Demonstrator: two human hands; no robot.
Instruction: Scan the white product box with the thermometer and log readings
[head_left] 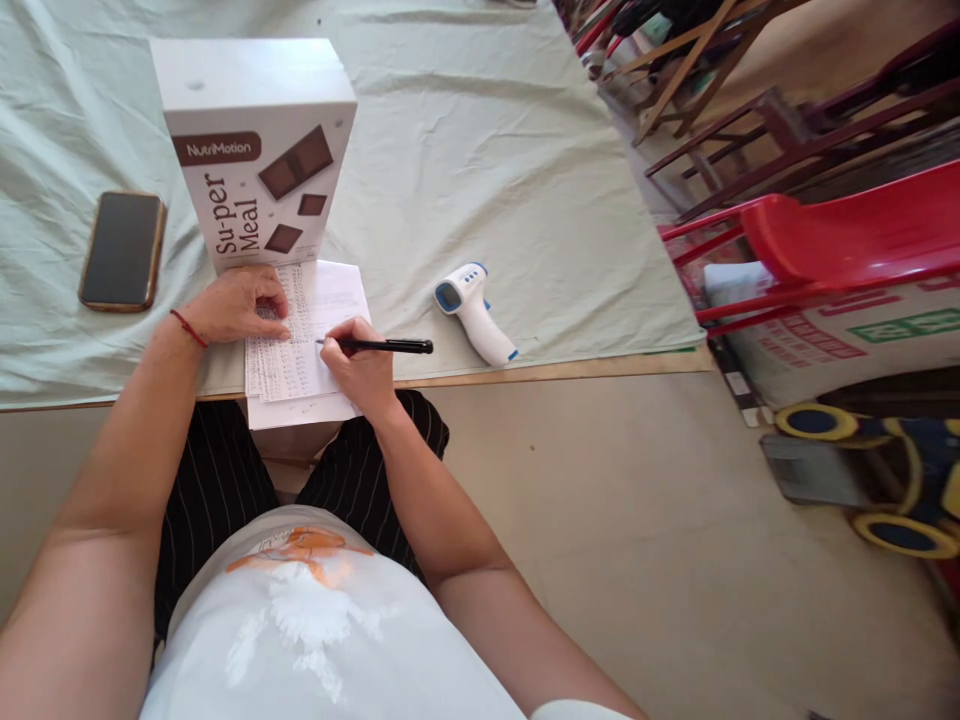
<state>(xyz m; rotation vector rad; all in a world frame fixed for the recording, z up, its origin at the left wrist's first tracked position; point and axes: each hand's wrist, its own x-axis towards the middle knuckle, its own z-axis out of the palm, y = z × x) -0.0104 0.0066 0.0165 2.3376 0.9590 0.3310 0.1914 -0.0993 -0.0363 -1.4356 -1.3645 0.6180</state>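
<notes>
Sheets of paper [341, 290] lie in a stack at the table's front edge, the left part covered with handwriting and the lower end jutting over the edge. My right hand [361, 368] grips a black pen [397, 346], its tip at the paper. Resting on the left side of the sheets is my left hand [238, 308], fingers bent but apart, holding nothing. A red string circles that wrist. Just behind the paper stands an upright white box [266, 190] printed "NutriMotion Su-per Meal".
A phone [122, 250] with a dark screen lies left of the box. To the right of the pen is a white and blue infrared thermometer [477, 310]. A pale green cloth [480, 160] covers the table. Beyond its right side are a red chair [847, 225] and a printed sack [817, 340].
</notes>
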